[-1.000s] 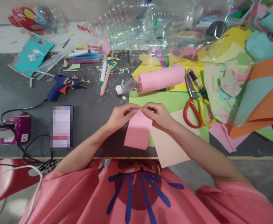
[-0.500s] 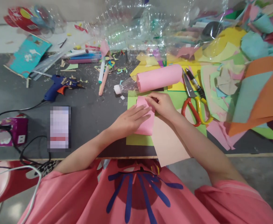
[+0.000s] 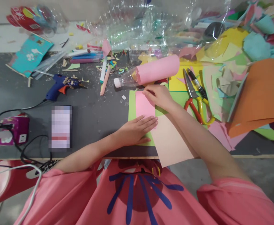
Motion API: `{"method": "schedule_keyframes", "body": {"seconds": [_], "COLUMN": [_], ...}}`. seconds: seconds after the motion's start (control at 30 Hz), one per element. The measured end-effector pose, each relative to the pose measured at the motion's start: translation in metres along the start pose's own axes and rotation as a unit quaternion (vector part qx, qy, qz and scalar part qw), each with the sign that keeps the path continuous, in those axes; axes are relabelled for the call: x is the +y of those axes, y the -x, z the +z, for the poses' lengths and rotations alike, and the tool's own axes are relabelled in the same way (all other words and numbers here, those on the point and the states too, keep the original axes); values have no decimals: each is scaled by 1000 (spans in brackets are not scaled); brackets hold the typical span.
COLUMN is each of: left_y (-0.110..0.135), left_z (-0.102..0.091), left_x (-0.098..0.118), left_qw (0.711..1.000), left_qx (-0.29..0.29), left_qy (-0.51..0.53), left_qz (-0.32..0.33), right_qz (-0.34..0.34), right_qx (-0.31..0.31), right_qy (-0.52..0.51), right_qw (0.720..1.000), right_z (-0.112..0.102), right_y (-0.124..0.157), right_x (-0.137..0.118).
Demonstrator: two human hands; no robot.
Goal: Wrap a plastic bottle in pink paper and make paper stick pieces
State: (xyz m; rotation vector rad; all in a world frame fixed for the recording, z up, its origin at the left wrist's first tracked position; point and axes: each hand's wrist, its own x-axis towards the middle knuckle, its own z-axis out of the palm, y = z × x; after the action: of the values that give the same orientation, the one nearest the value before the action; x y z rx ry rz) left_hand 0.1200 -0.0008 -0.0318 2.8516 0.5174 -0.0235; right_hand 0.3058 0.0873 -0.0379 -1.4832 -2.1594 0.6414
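A folded pink paper strip (image 3: 144, 106) lies on a green sheet (image 3: 132, 109) on the dark table. My left hand (image 3: 137, 131) lies flat with fingers stretched out, pressing the strip's near end. My right hand (image 3: 159, 95) pinches the strip's far end. Just beyond it lies a plastic bottle wrapped in pink paper (image 3: 154, 72). A peach sheet (image 3: 171, 143) sits under my right forearm and overhangs the table edge.
Red-and-yellow scissors (image 3: 195, 100) and a black pen (image 3: 197, 84) lie to the right, beside heaps of coloured paper (image 3: 251, 72). A blue glue gun (image 3: 57, 87), markers (image 3: 87, 56), a phone (image 3: 60, 126) and a purple socket (image 3: 18, 129) with cables lie left. Empty clear bottles (image 3: 137, 28) crowd the back.
The pink strip went from held up in both hands to laid on the green sheet. My left hand flattened and slid toward me along it; my right hand moved to the far end.
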Motion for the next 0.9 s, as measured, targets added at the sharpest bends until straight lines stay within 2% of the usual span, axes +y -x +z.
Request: {"method": "schedule_keyframes", "body": {"seconds": [0.3,0.5,0.63,0.73,0.83,0.9], "left_y": [0,4,5,4,1,0], "left_z": [1,5,1,-6,-9,-8], "left_x": [5,18,19,15,5,-6], "left_qw": [1000,999,992,974,950,949], "left_qx": [5,3,-22,-32,15,68], "left_qy": [2,35,112,213,309,308], "left_qz": [15,41,58,77,31,-26], "right_qz": [-7,-6,-3,-2,-7,-10], "right_qx": [11,10,11,9,15,17], "right_qy": [-16,-5,-10,-12,-6,-2], "right_qw": [1000,1000,1000,1000,1000,1000], "right_z": [1,3,3,3,3,4], "right_y": [-2,-4,-4,-4,-4,-3], "right_x": [1,2,1,1,1,1]}}
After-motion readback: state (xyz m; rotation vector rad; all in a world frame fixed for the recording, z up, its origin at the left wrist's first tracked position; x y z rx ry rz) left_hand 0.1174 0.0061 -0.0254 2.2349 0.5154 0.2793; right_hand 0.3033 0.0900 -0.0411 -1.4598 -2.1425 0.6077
